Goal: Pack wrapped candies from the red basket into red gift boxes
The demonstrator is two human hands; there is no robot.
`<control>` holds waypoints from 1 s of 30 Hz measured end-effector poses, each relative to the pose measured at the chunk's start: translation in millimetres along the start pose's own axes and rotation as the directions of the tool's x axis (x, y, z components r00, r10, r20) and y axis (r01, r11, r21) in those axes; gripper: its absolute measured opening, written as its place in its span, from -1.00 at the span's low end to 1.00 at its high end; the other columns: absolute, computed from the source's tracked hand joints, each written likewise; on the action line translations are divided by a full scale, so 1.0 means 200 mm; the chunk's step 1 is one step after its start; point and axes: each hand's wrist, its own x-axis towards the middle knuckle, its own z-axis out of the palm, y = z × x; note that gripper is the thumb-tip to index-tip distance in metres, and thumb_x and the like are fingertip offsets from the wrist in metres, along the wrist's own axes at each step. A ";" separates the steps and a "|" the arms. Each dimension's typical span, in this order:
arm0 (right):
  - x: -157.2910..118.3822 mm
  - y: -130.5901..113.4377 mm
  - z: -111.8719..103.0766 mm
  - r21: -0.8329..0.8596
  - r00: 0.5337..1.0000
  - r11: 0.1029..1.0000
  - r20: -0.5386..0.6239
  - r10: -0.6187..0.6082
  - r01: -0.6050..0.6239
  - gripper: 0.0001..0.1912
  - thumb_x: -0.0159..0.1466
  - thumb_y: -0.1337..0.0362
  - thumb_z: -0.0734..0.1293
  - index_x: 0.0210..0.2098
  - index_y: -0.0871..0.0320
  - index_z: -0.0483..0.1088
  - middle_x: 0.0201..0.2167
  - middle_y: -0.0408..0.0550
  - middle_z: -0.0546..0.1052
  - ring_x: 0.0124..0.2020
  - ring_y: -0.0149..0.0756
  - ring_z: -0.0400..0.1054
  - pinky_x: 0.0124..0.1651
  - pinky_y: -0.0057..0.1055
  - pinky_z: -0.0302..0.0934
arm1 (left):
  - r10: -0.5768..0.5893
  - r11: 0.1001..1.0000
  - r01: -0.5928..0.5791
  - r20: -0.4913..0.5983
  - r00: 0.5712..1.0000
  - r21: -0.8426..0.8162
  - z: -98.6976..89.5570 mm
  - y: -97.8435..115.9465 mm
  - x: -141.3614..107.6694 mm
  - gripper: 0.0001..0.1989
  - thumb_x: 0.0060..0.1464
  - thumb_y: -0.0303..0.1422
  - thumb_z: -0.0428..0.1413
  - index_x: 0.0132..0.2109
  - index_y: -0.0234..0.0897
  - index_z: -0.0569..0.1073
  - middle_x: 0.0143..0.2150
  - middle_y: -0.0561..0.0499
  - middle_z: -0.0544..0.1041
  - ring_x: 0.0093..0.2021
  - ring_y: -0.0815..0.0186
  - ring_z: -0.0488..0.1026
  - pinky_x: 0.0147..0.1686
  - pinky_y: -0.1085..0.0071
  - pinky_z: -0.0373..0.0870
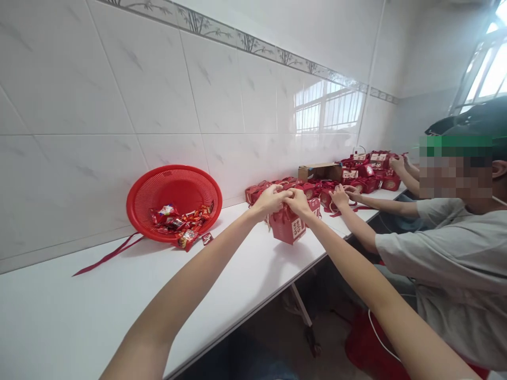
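Observation:
A red paper gift box [283, 229] with a cream label bearing a dark character is held at its top by both my hands, tilted, with a shadow on the white table beneath it. My left hand [272, 201] is closed at the box's upper left. At the top right, my right hand [299, 201] pinches with its fingertips close to those of the left. Exactly what the fingertips grip, box edge or ribbon, is hidden behind the hands.
A red plastic basket [137, 192] with wrapped sweets [170, 219] leans against the tiled wall at left; a dark red ribbon [106, 261] lies beside it. Several red boxes [368, 182] and a cardboard box [320, 172] stand farther along. At right, a co-worker's hands [340, 198] handle another box.

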 end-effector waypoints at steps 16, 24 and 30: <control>0.01 0.05 -0.09 -0.652 0.998 0.758 0.063 0.022 0.024 -0.75 0.29 0.34 0.19 -0.19 0.32 0.46 -0.06 0.41 0.50 0.06 0.12 0.32 0.04 -0.08 0.14 | 0.173 0.192 -0.964 0.960 0.220 0.186 0.68 -0.91 -0.55 -0.88 0.01 -0.42 0.17 -0.26 -0.25 0.58 -0.16 -0.13 0.58 -0.15 0.12 0.55 -0.25 0.26 0.49; -0.37 -0.09 0.22 -0.198 0.547 0.645 0.735 -0.401 0.738 -0.77 0.32 0.35 0.22 -0.12 0.21 0.48 -0.17 0.14 0.58 -0.13 -0.14 0.43 -0.03 -0.25 0.23 | 0.081 0.118 -0.983 0.986 0.148 0.138 0.51 -0.89 -0.55 -0.88 0.03 -0.40 0.14 -0.43 -0.10 0.53 -0.21 -0.12 0.54 -0.17 0.13 0.55 -0.32 0.22 0.48; -0.74 -0.06 0.59 0.260 0.286 0.668 0.753 -0.593 0.698 -0.74 0.32 0.21 0.24 -0.09 0.01 0.52 -0.13 -0.06 0.57 -0.09 -0.15 0.43 0.01 -0.16 0.28 | -0.030 0.009 -0.962 0.962 0.271 0.271 0.00 -0.58 -0.63 -0.79 0.01 -0.50 0.17 -0.52 -0.13 0.44 -0.37 0.01 0.53 -0.38 0.22 0.51 -0.45 0.27 0.37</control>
